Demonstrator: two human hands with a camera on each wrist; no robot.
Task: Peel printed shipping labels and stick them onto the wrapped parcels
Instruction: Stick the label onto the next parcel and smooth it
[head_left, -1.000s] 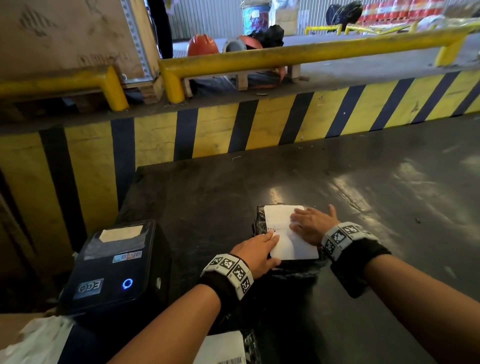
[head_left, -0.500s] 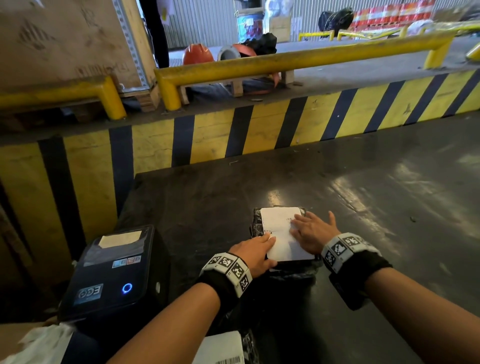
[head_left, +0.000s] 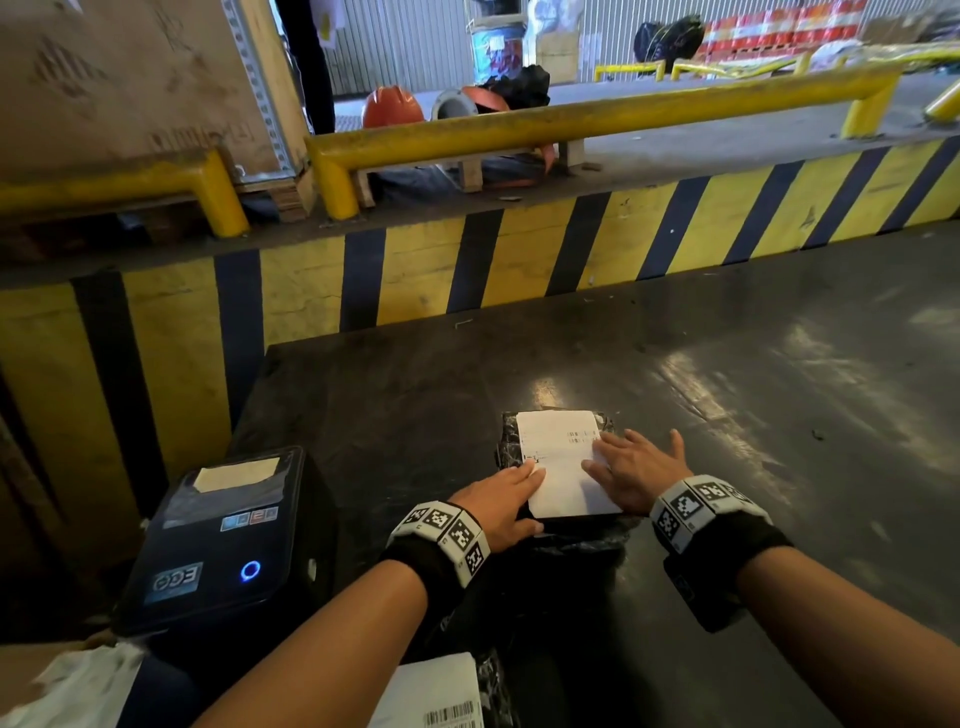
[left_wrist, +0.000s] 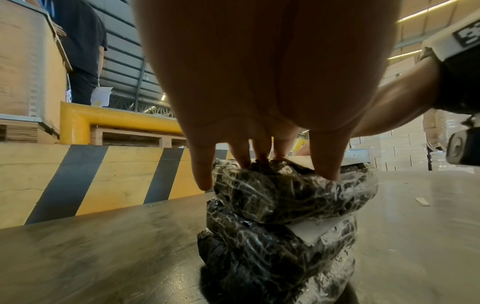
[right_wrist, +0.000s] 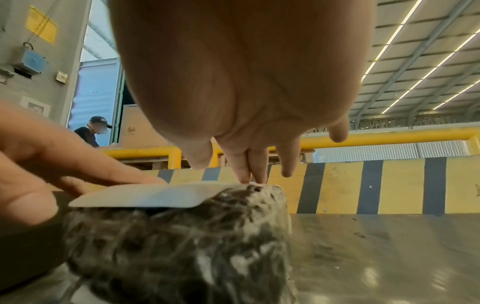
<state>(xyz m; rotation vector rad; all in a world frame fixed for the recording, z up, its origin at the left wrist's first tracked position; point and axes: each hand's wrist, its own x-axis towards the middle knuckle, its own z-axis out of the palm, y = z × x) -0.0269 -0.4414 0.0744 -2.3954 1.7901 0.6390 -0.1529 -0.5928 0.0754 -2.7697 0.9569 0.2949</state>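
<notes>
white shipping label (head_left: 563, 462) is laid flat on top of a black plastic-wrapped parcel (head_left: 506, 441); faint print is seen near its far edge; in the right wrist view the near corner of the label is seen lifted off the wrap, not stuck down; parcel is stacked on a 2nd wrapped parcel (left_wrist: 275, 253), both on the dark table (head_left: 727, 364) approx mid-front; label's left edge is pressed by the left hand (head_left: 501, 501) w/ straight fingers, nothing gripped; right side of label is pressed by the right hand (head_left: 631, 470), fingers spread & flat, nothing gripped, thumb held out to the side; marker-patterned bands are worn on both wrists; black label printer (head_left: 218, 535) is set at the table's left front, blue light lit, paper strip seen at its top slot; another labelled parcel (head_left: 441, 696) w/ barcode is seen at the bottom edge; yellow/black striped barrier (head_left: 519, 260) & yellow rail (head_left: 571, 122) are behind the table.
</notes>
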